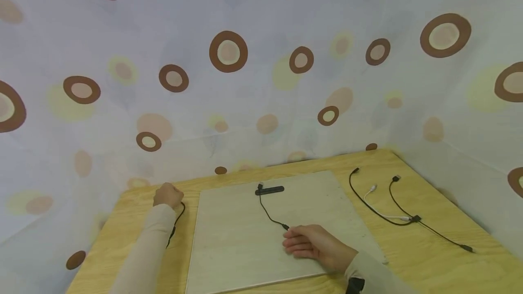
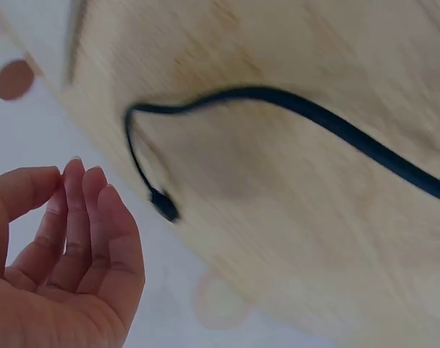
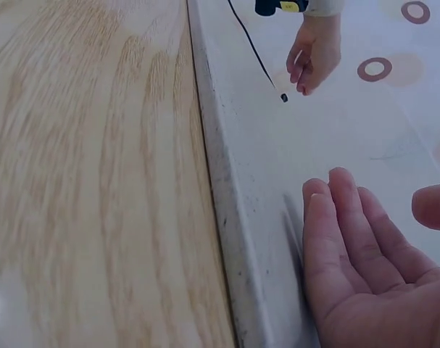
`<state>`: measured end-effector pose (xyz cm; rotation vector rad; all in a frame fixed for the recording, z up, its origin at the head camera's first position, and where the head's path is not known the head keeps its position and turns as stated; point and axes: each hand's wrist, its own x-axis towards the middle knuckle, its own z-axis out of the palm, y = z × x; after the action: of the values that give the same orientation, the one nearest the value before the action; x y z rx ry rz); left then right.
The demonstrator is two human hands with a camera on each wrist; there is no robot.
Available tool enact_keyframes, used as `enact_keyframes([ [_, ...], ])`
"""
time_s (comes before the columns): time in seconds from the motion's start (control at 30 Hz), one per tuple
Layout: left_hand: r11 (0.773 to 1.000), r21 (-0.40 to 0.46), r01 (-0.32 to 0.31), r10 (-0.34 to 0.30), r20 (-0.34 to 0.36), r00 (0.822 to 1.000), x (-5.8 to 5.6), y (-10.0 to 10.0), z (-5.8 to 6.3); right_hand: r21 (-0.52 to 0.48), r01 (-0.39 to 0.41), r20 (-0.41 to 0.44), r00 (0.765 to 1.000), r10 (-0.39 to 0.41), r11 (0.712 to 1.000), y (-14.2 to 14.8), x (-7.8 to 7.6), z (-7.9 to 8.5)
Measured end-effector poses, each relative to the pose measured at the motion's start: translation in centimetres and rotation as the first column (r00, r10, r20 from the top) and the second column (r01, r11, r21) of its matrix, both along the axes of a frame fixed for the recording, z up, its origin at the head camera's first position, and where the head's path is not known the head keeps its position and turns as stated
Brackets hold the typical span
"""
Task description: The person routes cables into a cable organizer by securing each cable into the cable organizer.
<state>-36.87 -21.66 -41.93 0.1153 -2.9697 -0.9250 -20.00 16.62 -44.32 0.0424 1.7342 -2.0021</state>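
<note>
At the left side of the table, my left hand (image 1: 167,195) hovers by a short black cable (image 1: 175,226). The left wrist view shows the fingers loosely curved, thumb tip near the fingertips, nothing held, and a small black plug (image 2: 164,206) on the cable's thin end just beside them. My right hand (image 1: 312,244) is over the pale board (image 1: 237,248), fingertips right by the lower end of a second black cable (image 1: 266,211). In the right wrist view its fingers are relaxed with the thumb apart and nothing between them. That cable's upper plug overlaps a dark slot-shaped strip (image 1: 273,190).
Right of the board, a branching cable with black leads (image 1: 367,208) and a white lead (image 1: 369,201) lies on the wooden table (image 1: 441,267). A spotted cloth (image 1: 261,85) hangs behind the table and along its sides.
</note>
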Motion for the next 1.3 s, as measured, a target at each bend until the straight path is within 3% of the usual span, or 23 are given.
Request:
enact_keyframes([
  [0.13, 0.999, 0.01, -0.05, 0.05, 0.03, 0.998, 0.4, -1.4, -0.3, -0.002, 0.021, -0.011, 1.0, -0.021, 1.0, 0.0, 0.1, -0.1],
  [0.4, 0.989, 0.056, -0.136, 0.134, 0.033, 0.99, 1.4, -1.5, 0.3, -0.055, 0.035, -0.006, 0.999, -0.035, 0.998, 0.0, 0.1, -0.3],
  [0.8, 0.982, 0.051, -0.182, 0.179, 0.049, 0.983, 2.5, -1.1, 1.2, -0.175, 0.034, 0.021, 0.999, -0.031, 0.984, -0.4, 1.3, 0.4],
  [1.0, 0.98, 0.084, -0.183, 0.179, 0.047, 0.983, 1.8, -1.1, 0.1, -0.185, 0.026, 0.019, 1.0, -0.022, 0.982, -0.2, 1.5, 0.4],
  [1.3, 0.983, 0.03, -0.179, 0.176, 0.077, 0.981, 1.4, -1.4, -0.4, -0.224, 0.015, 0.012, 1.0, -0.012, 0.974, 0.0, 1.6, 0.1],
])
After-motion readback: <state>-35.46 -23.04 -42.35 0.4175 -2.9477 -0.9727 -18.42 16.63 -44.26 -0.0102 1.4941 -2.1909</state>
